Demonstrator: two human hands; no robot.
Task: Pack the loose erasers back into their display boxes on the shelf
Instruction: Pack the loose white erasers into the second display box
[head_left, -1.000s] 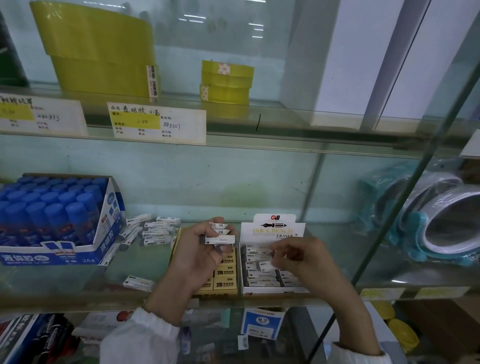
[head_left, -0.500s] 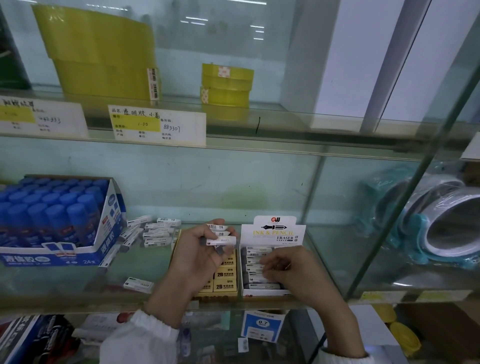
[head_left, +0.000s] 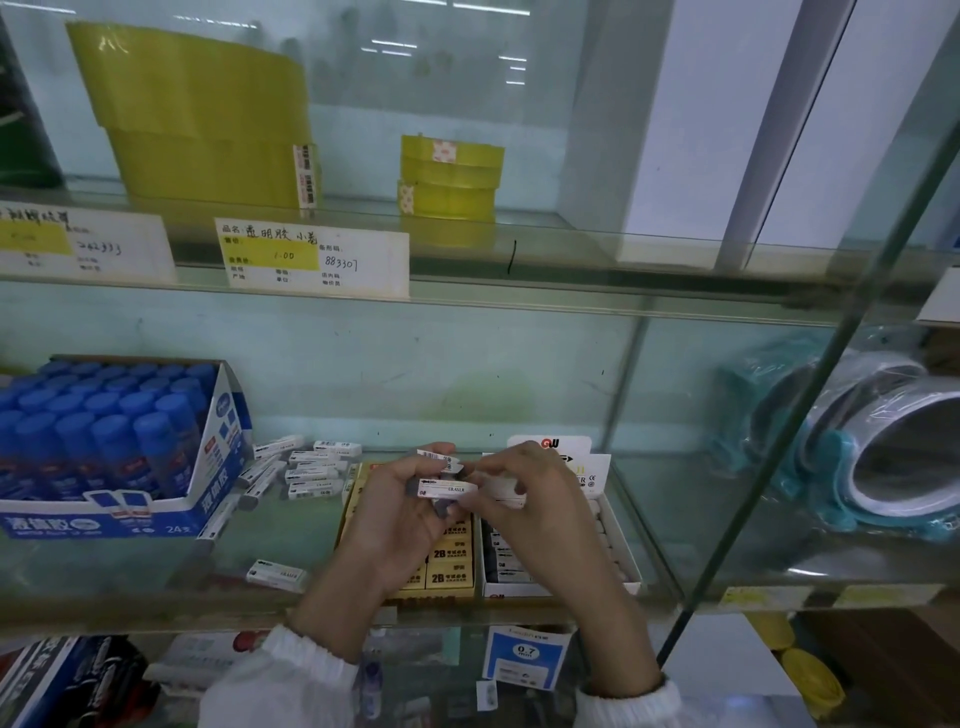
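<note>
My left hand (head_left: 395, 509) holds a small bunch of white erasers (head_left: 448, 488) above the yellow 2B eraser box (head_left: 451, 569). My right hand (head_left: 535, 514) is raised beside it, fingertips pinching one white eraser (head_left: 501, 488) at the bunch. Under my right hand stands the white display box (head_left: 615, 540), part-filled with white erasers, its header card behind my fingers. Several loose white erasers (head_left: 314, 467) lie in a pile on the glass shelf to the left. One more loose eraser (head_left: 278, 574) lies near the shelf's front edge.
A blue box of glue sticks (head_left: 111, 457) stands at the left of the shelf. Rolls of tape in teal wrap (head_left: 878, 441) sit behind a slanted glass pane at right. Yellow tape rolls (head_left: 449, 176) and price labels (head_left: 311, 257) are on the shelf above.
My right hand has lifted out of the white display box and come up to the erasers in my left hand. The left hand stayed where it was.
</note>
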